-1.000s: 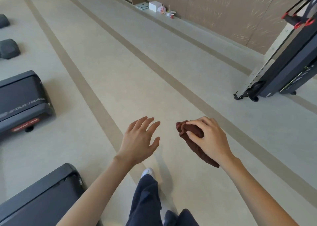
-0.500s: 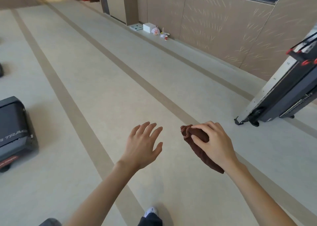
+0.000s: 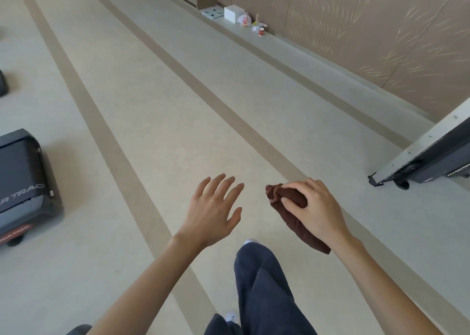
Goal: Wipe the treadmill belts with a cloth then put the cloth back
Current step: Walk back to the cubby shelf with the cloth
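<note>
Cloth (image 3: pixel 298 219) is in our right hand (image 3: pixel 315 212), held in the air above the floor (image 3: pixel 152 105), so nothing has to be reached for. What matters is which way we carry it.

Head view: our fingers (image 3: pixel 302 185) curl over the top of the cloth and the thumb presses in from the near side, pinching a bunched end that pokes out ahead and to the left of the knuckles. From there its long axis runs back and to the right, under the palm, to a loose tail hanging below the wrist. It is dark reddish brown, soft and crumpled, folded into a narrow wad rather than spread flat. We judge it would need shaking out or re-folding before it covers much belt.

Our left hand (image 3: pixel 211 215) is beside it, apart from it, with the fingers spread wide and holding nothing.

A flat treadmill (image 3: pixel 23 179) stands at the floor's left edge, nearer the left hand. A folded-up machine (image 3: pixel 432 161) leans at the right edge, on the cloth's side. Far ahead, a ledge (image 3: pixel 292 47) along the wall carries a white box (image 3: pixel 232 14) and a paper cup (image 3: pixel 261 32). One trouser leg (image 3: pixel 262 283) is forward, mid-stride.

We cannot tell from this view whether the wiping is finished. If it is, the cloth probably goes back ahead, and the right hand can carry it there as it is.
</note>
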Motion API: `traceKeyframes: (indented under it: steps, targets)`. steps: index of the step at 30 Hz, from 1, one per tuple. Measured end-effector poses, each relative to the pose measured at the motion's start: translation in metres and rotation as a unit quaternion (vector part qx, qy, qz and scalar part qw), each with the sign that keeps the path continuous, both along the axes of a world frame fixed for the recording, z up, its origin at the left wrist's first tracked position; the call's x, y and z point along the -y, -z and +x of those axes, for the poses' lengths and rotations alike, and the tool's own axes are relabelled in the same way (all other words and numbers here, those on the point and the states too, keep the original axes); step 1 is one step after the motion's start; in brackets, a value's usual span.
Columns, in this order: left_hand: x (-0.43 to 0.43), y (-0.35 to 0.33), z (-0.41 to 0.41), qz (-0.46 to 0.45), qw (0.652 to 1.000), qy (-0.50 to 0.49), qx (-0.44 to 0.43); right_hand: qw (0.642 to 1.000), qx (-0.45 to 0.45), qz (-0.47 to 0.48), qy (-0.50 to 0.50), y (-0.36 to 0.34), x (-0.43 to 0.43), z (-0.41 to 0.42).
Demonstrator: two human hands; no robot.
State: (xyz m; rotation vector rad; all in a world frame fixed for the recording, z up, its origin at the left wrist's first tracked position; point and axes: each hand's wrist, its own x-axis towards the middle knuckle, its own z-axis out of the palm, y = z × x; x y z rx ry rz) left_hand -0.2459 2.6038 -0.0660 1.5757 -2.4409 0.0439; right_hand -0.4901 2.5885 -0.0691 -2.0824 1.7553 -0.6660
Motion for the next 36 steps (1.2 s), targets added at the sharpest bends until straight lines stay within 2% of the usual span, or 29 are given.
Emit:
traceKeyframes:
  steps: [13,20,28,36]
  targets:
    - [0.231,-0.024,-0.015,-0.030,0.997,-0.053,-0.037,1.000,0.011,-0.006,-0.025,-0.033,0.246,-0.009]
    - [0.316,-0.014,-0.005,-0.016,0.996,-0.078,-0.044,0.999,0.028,0.015,-0.037,-0.023,0.329,0.007]
    - [0.423,0.009,0.054,-0.004,0.996,-0.080,-0.037,0.999,0.014,0.015,-0.042,-0.010,0.441,0.061]
    - [0.560,-0.011,0.138,-0.029,0.996,-0.069,-0.045,0.999,0.008,-0.006,-0.032,-0.032,0.571,0.141]
